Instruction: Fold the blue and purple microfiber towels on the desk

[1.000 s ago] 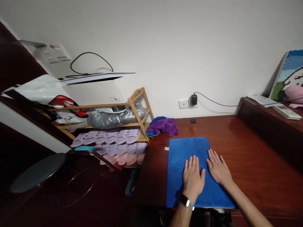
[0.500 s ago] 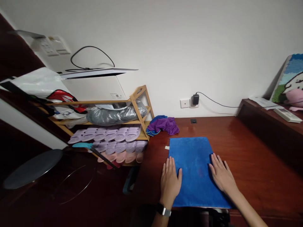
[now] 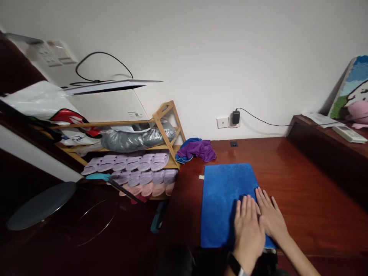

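A blue cloth (image 3: 220,203) lies flat on the wooden table, its near end at the table's front edge and a small white tag (image 3: 201,177) sticking out on the left. My left hand (image 3: 247,226) is over the cloth's right part, fingers stretched forward and holding nothing; whether it touches the fabric I cannot tell. Just beside it, my right hand (image 3: 270,215) rests flat along the cloth's right edge, fingers extended, its thumb partly hidden behind my left hand. A purple cloth (image 3: 202,150) and a blue one (image 3: 186,147) lie crumpled at the table's back left corner.
Left of the table (image 3: 304,184) stands a wooden rack (image 3: 169,134) with several slippers (image 3: 146,161) and a white box (image 3: 109,107). A black adapter (image 3: 236,117) sits in the wall socket, its cable running right to a raised ledge holding a remote-like device (image 3: 349,133). A round stool (image 3: 41,205) is at lower left.
My left hand has moved right from the blue cloth's left edge to beside my right hand. My right hand stays at the right edge. The view has shifted slightly.
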A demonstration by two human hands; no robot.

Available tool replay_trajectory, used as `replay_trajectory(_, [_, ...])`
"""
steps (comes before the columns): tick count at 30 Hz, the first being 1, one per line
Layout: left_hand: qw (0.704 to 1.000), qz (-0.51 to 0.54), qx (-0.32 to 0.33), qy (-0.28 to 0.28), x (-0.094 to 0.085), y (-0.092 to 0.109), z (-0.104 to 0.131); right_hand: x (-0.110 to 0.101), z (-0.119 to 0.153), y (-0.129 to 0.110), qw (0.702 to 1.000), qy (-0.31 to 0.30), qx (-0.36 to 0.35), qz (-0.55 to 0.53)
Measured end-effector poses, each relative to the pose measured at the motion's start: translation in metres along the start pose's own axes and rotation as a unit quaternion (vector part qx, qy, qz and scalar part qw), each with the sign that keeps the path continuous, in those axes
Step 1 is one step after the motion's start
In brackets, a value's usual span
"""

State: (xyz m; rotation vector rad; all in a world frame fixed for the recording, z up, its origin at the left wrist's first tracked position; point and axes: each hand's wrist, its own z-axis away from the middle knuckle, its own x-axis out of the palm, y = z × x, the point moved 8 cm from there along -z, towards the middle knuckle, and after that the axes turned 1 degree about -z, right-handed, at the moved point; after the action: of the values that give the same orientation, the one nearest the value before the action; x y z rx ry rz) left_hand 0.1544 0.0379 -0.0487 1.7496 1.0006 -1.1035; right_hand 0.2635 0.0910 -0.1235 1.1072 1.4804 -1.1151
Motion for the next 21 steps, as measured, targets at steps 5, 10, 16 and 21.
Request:
replay_trajectory(5, [1.000, 0.019, -0.009, -0.011, 0.006, 0.000, 0.010, -0.001, 0.001, 0.002, 1.000, -0.001, 0.002, 0.004])
replay_trajectory(10, [0.995, -0.042, -0.088, 0.029, -0.014, -0.091, 0.048, -0.008, -0.002, 0.000, 0.999, -0.005, 0.044, -0.018])
replay_trajectory(16, [0.986, -0.104, -0.123, 0.048, -0.024, -0.133, 0.075, -0.016, 0.001, -0.001, 0.998, 0.006, 0.051, -0.024])
replay_trajectory(21, [0.985, -0.110, -0.123, 0.053, -0.020, -0.129, 0.073, -0.016, 0.037, -0.002, 0.999, 0.046, -0.001, -0.024])
